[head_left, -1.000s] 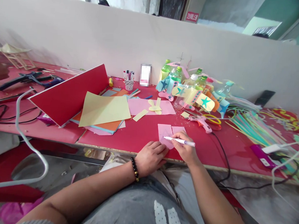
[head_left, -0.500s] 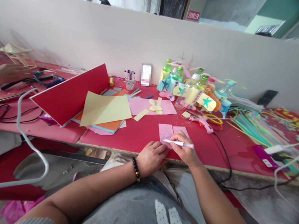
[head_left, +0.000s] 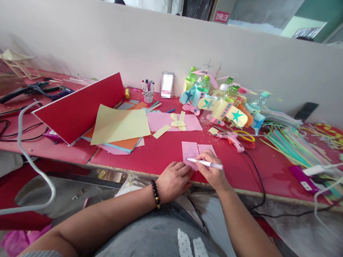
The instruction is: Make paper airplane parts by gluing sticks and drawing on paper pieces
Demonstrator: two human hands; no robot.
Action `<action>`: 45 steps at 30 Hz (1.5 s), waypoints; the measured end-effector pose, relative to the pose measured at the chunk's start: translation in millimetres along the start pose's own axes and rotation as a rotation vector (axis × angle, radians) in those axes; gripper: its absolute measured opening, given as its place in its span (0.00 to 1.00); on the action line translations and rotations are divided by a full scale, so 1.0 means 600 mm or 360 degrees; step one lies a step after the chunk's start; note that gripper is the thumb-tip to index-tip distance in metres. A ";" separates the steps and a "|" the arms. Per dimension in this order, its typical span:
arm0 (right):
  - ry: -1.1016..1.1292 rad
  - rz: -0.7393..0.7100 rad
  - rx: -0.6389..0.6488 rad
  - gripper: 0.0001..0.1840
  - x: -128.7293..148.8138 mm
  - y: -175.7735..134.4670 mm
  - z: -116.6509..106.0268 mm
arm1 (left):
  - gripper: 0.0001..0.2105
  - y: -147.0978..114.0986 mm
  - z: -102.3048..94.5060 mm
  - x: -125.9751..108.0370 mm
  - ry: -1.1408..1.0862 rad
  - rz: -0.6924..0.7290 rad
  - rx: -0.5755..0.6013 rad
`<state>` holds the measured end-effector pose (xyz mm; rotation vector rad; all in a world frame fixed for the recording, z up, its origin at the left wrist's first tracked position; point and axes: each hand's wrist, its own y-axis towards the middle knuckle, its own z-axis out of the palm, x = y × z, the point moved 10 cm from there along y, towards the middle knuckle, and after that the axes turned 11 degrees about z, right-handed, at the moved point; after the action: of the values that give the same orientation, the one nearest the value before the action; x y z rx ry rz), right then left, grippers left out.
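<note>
My right hand (head_left: 210, 169) grips a white pen (head_left: 205, 163), its tip on a small pink paper (head_left: 187, 149) near the table's front edge. Faint star-like lines show on that paper. My left hand (head_left: 176, 180), a dark bead bracelet at its wrist, rests with its fingers laid on the paper's lower edge. Another pink piece (head_left: 207, 148) lies beside it, partly hidden by my right hand. Behind them, a yellow paper propeller shape (head_left: 178, 122) sits on a larger pink sheet (head_left: 157, 121).
Yellow and coloured sheets (head_left: 121, 126) lie left, before a slanted red board (head_left: 83, 106). Bottles with paper planes (head_left: 224, 108) stand behind a pink glue gun (head_left: 231, 139) with a trailing cord. Paper strips (head_left: 293, 150) spread right. A pen cup (head_left: 148, 95) stands at the back.
The pen tip has shifted very slightly on the pink paper. At far left, another person's hand has drawn back toward the frame edge and is blurred. My left hand stays in place.
</note>
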<state>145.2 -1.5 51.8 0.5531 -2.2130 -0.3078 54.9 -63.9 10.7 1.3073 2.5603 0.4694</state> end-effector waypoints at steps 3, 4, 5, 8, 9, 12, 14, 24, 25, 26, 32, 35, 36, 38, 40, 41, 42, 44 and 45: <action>-0.0019 0.0014 -0.0029 0.05 -0.004 0.001 -0.001 | 0.20 0.000 0.000 0.000 0.0001 0.0000 0.0005; -0.0027 0.0029 -0.0063 0.05 -0.007 0.001 -0.004 | 0.20 0.000 0.000 0.000 0.0001 0.0002 0.0006; -0.0033 0.0041 -0.0092 0.05 -0.009 0.001 -0.006 | 0.20 0.000 0.000 0.000 -0.0002 0.0005 0.0008; -0.0041 0.0030 -0.0083 0.04 -0.010 0.001 -0.005 | 0.20 0.001 -0.001 0.000 -0.0004 0.0006 0.0002; -0.0043 0.0017 -0.0056 0.04 -0.009 0.000 -0.002 | 0.20 0.001 -0.001 0.000 -0.0003 0.0003 0.0001; -0.0054 0.0018 -0.0054 0.04 -0.010 0.000 -0.002 | 0.20 0.002 -0.001 0.000 -0.0004 -0.0003 0.0007; -0.0064 0.0049 -0.0122 0.05 -0.013 0.000 -0.008 | 0.20 0.002 0.000 0.000 -0.0013 0.0000 0.0012; -0.0083 0.0065 -0.0149 0.05 -0.017 0.001 -0.009 | 0.20 0.002 -0.001 -0.001 0.0002 -0.0003 0.0013; -0.0084 0.0057 -0.0132 0.05 -0.016 0.001 -0.007 | 0.20 0.003 -0.002 -0.001 0.0003 -0.0005 0.0011; -0.0083 0.0042 -0.0099 0.04 -0.014 0.001 -0.004 | 0.20 0.003 -0.003 -0.001 0.0003 -0.0008 0.0009; -0.0099 0.0080 -0.0158 0.05 -0.018 0.002 -0.010 | 0.20 0.002 0.000 0.001 -0.0012 -0.0008 0.0006; -0.0100 0.0053 -0.0091 0.04 -0.017 0.003 -0.002 | 0.21 0.001 0.002 0.001 -0.0020 -0.0013 0.0005; -0.0101 0.0051 -0.0078 0.04 -0.017 0.003 0.000 | 0.21 0.001 0.003 0.001 -0.0022 -0.0015 0.0006; -0.0107 0.0080 -0.0123 0.04 -0.021 0.004 -0.003 | 0.20 0.001 0.003 0.001 -0.0019 -0.0018 0.0003; -0.0113 0.0117 -0.0193 0.05 -0.026 0.004 -0.010 | 0.20 0.001 0.003 0.001 -0.0017 -0.0014 0.0007; -0.0114 0.0118 -0.0197 0.05 -0.026 0.004 -0.010 | 0.20 0.001 0.003 0.001 -0.0017 -0.0016 0.0011; -0.0114 0.0108 -0.0177 0.04 -0.025 0.004 -0.008 | 0.20 0.002 0.003 0.002 -0.0018 -0.0020 0.0016; -0.0114 0.0085 -0.0126 0.04 -0.023 0.004 -0.003 | 0.20 0.002 0.004 0.003 -0.0024 -0.0027 0.0032; -0.0116 0.0086 -0.0124 0.04 -0.023 0.004 -0.002 | 0.20 0.002 0.004 0.003 -0.0026 -0.0031 0.0036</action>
<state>153.4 7.2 44.7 0.4454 -2.2711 -0.3897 55.7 -61.3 9.1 1.2872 2.5697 0.4254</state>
